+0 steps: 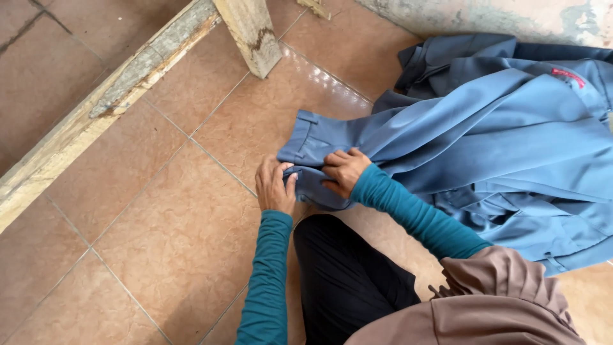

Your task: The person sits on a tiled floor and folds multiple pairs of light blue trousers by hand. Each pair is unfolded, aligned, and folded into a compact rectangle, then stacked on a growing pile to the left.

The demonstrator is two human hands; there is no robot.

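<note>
On tiled floor (159,223), both hands pinching blue garment (485,147) cuff

Tiled floor (159,217) throughout; wooden beam (96,108) far left, wooden post (252,32) far centre, worn wall (511,16) far right.
</note>
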